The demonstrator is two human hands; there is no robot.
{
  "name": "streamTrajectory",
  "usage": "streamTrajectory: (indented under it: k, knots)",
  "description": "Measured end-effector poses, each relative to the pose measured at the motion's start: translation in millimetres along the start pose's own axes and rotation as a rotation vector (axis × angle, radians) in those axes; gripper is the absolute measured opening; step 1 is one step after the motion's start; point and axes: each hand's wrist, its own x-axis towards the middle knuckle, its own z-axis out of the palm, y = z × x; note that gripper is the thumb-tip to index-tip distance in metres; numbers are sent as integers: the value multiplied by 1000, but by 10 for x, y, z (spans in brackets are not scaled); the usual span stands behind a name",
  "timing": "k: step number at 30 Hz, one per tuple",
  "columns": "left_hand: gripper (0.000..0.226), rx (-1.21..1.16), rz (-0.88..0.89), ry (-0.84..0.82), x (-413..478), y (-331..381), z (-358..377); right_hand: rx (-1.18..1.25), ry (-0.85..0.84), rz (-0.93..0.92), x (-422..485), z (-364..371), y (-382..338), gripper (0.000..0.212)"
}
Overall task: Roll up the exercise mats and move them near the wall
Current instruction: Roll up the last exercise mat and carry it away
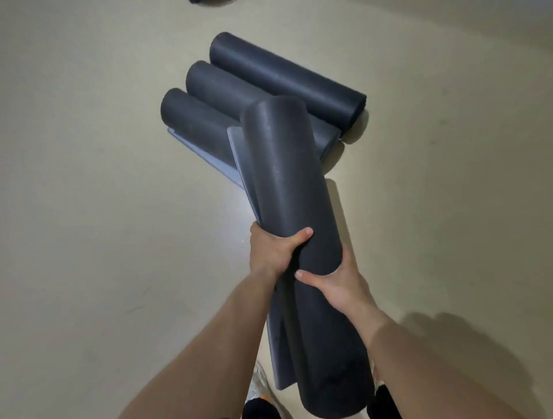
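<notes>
I hold a rolled dark grey exercise mat (287, 185) lengthwise in front of me, its far end over the pile on the floor. My left hand (273, 249) grips its left side with the thumb across the top. From the right, my right hand (335, 284) clasps the roll, thumb lying over it. A loose lighter flap (239, 152) of this mat hangs along its left edge. Three other rolled dark mats lie side by side on the floor beyond: the far one (284, 80), the middle one (221, 85) and the near one (191, 116).
The beige floor (89, 209) spreads all around. A lighter grey flap (197, 152) sticks out under the near floor roll. My shoes (260, 385) show at the bottom edge. A dark object (209, 1) sits at the top edge.
</notes>
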Motion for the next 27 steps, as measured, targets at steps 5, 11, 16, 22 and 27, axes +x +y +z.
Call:
streamTrajectory:
  k: [5, 11, 16, 22, 27]
  knots:
    - [96, 89, 166, -113, -519, 1092, 881, 144, 169, -7, -226, -1234, -284, 126]
    - [109, 158, 318, -230, -1307, 2245, 2244, 248, 339, 1, -491, -2947, -442, 129]
    - [109, 229, 385, -349, -1927, 3075, 3540, 324, 452, 9, -615, -4452, -393, 130]
    - [108, 278, 425, -462, -2450, 3798, 5204, 352, 574, 40, -543, -6193, -181, 129]
    - [107, 330, 424, -592, -2702, 4225, 6597, 388, 658, 99, -369, -7490, 96, 124]
